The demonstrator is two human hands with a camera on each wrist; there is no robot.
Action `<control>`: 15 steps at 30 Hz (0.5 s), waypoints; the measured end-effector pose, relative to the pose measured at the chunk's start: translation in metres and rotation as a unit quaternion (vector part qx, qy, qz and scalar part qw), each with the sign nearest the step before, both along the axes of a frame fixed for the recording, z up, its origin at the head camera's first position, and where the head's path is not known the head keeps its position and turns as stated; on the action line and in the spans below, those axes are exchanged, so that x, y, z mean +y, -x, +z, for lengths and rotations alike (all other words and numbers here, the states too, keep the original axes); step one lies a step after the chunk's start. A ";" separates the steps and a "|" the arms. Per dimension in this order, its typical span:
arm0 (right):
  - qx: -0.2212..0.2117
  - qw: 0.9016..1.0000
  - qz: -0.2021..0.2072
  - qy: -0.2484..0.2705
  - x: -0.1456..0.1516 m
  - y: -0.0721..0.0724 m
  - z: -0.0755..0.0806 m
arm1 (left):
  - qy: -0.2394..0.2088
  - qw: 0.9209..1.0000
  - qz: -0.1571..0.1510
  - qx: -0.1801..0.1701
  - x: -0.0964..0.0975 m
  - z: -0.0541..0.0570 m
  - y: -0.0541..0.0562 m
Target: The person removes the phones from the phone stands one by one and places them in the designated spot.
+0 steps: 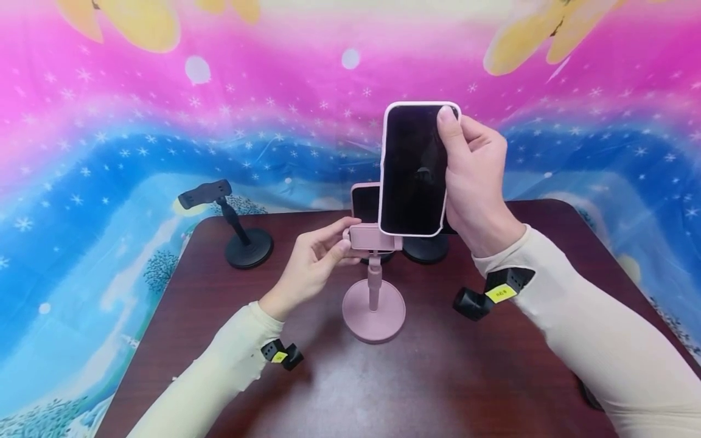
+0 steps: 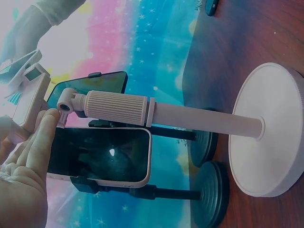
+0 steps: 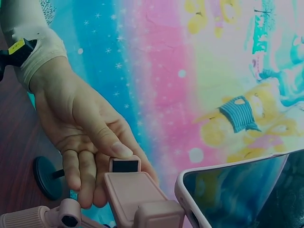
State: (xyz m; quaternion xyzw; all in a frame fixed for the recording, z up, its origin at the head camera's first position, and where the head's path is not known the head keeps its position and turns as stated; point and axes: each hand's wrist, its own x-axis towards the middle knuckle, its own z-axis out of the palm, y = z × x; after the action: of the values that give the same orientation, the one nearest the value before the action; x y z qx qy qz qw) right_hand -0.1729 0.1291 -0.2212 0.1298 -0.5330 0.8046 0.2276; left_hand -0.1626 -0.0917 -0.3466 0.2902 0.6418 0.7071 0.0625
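Note:
A pink phone stand (image 1: 375,310) stands upright on its round base. At the left end of its clamp (image 1: 372,237), my left hand (image 1: 314,258) grips the end piece between thumb and fingers. That end piece (image 3: 125,165), with a dark pad, shows under the thumb in the right wrist view. My right hand (image 1: 479,164) holds a phone (image 1: 413,176) in a white case, upright, its dark screen facing me and the thumb on its top right corner. The phone's lower edge overlaps the clamp's right part in the head view.
Behind are two black stands (image 2: 209,194) bearing a pink-cased phone (image 2: 102,154) and another dark phone (image 2: 102,85). A third black stand (image 1: 249,246) holds no phone at the back left. A patterned cloth (image 1: 274,109) hangs behind the brown table (image 1: 438,365). One dark object (image 1: 588,389) lies under my right forearm.

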 end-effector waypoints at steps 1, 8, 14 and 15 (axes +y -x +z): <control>0.001 1.000 0.002 0.001 0.001 -0.001 0.000 | -0.001 1.000 0.000 0.001 -0.001 0.000 0.000; 0.010 1.000 -0.003 -0.002 0.008 -0.009 0.000 | 0.003 1.000 0.000 0.011 -0.004 0.000 0.001; 0.019 1.000 -0.005 -0.001 0.015 -0.015 0.000 | -0.002 1.000 -0.005 0.008 -0.002 0.000 0.001; 0.019 1.000 -0.004 0.000 0.016 -0.016 -0.001 | -0.001 1.000 -0.006 0.008 -0.002 0.000 0.001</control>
State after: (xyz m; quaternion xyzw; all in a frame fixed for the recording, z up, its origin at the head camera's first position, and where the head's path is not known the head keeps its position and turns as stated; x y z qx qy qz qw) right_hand -0.1567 0.1451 -0.2219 0.1426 -0.5290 0.8012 0.2406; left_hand -0.1638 -0.0934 -0.3463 0.2997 0.6401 0.7049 0.0607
